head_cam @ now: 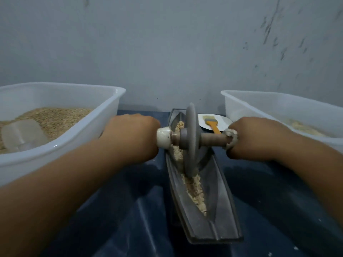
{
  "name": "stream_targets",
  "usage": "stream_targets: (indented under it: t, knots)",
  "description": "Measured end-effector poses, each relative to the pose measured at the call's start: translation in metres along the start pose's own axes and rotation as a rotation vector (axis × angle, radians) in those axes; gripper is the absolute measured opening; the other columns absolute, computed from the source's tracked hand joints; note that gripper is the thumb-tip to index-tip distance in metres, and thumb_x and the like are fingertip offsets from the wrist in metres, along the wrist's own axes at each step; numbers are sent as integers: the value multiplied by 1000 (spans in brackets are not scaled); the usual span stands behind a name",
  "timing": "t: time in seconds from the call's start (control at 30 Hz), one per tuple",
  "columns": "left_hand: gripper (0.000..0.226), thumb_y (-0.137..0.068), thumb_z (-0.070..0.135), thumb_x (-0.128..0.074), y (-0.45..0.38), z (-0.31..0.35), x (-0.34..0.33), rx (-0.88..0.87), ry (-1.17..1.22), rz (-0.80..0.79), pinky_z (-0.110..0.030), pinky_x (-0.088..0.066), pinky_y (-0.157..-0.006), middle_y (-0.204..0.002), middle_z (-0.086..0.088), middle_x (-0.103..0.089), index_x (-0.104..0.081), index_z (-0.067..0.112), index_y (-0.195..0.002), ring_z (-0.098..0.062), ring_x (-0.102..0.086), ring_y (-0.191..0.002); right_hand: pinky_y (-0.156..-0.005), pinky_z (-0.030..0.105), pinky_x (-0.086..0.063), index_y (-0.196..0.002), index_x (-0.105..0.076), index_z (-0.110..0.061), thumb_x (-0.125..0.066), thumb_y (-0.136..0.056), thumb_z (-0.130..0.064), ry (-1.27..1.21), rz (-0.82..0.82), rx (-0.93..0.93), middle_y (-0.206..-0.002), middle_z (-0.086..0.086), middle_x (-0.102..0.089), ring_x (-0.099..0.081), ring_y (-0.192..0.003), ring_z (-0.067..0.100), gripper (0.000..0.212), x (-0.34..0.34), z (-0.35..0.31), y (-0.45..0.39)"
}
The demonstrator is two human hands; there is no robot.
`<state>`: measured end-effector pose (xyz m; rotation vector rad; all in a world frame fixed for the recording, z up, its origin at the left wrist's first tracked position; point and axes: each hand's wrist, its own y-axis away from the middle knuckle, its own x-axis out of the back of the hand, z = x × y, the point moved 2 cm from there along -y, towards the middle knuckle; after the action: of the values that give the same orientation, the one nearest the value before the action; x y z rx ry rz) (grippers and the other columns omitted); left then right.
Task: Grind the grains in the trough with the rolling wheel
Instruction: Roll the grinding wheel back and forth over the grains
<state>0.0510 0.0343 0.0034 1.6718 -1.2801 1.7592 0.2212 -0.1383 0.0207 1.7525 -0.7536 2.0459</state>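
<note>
Grains (pixel 194 191) line the trough (pixel 219 206) beneath the hand-held wheel (pixel 191 145).

Dim, bluish, soft, wide-angle edge distortion

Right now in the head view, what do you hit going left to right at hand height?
left tub of grain → left hand → rolling wheel → plate with brush → right hand → right tub
</note>
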Motion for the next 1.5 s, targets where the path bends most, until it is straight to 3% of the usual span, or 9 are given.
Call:
stream_targets:
  t: [0.13,0.3,0.4,0.6,0.73,0.93,1.0,1.23,1.5]
  knots:
    - [16,-77,34,-66,-17,1,1,8,34,-77,-30,-44,-67,-80,6,-58,-56,29,-89,-17,-56,-74,-55,26,-40,-69,-52,-25,-64,-73,-33,15,32,-3,-72,-8,-57,-55,-65,15,16,-5,-2,-24]
    - [23,-72,33,-73,4,5,25,-119,77,-378,-25,-47,-60,-73,8,-59,-52,28,-78,-7,-57,-66,-49,25,-48,-74,-65,-24,-75,-50,-40,-385,-482,35,-58,-1,-63,-59,-50,14,31,3,13,6]
    - [22,-71,34,-73,13,4,33,-138,91,-442,-23,-52,-62,-73,7,-62,-59,28,-88,-8,-61,-68,-50,23,-49,-73,-64,-33,-76,-48,-43,-460,-568,67,-58,-2,-64,-60,-50,11,29,8,17,25]
    - [16,-76,32,-66,1,4,14,-65,66,-192,-29,-51,-67,-75,9,-58,-50,32,-79,-9,-56,-68,-52,28,-39,-69,-51,-29,-58,-79,-38,14,140,-20,-71,-8,-60,-57,-67,15,15,-11,-2,1]
    - [19,-76,33,-68,-1,-3,6,-38,124,-282,-31,-53,-74,-82,9,-62,-50,34,-80,-11,-60,-77,-47,25,-30,-67,-47,-29,-53,-76,-38,124,245,12,-66,-9,-54,-49,-58,11,14,-8,-6,-2]
    - [25,-73,33,-75,-1,5,30,-155,144,-539,-22,-48,-62,-74,10,-59,-50,35,-77,-5,-59,-69,-48,23,-46,-70,-63,-30,-73,-63,-35,-398,-446,86,-61,-4,-67,-63,-53,10,13,6,13,24]
    - [28,-73,34,-75,-1,7,34,-173,148,-561,-19,-42,-57,-73,11,-57,-47,35,-73,-4,-57,-67,-48,22,-45,-71,-63,-29,-71,-60,-37,-465,-531,70,-58,-6,-65,-60,-50,7,17,4,17,31]
    - [22,-72,35,-72,-9,6,23,-98,104,-324,-32,-54,-72,-76,8,-61,-58,32,-89,-9,-60,-73,-56,27,-43,-68,-50,-31,-60,-79,-40,-123,43,-13,-68,-10,-57,-52,-63,5,17,-15,4,0]
    - [20,-77,36,-66,-4,4,16,-98,86,-216,-35,-53,-75,-82,7,-61,-59,32,-95,-14,-60,-78,-50,22,-34,-68,-51,-32,-59,-82,-45,-87,109,-9,-65,-13,-56,-49,-61,1,20,-17,3,1]
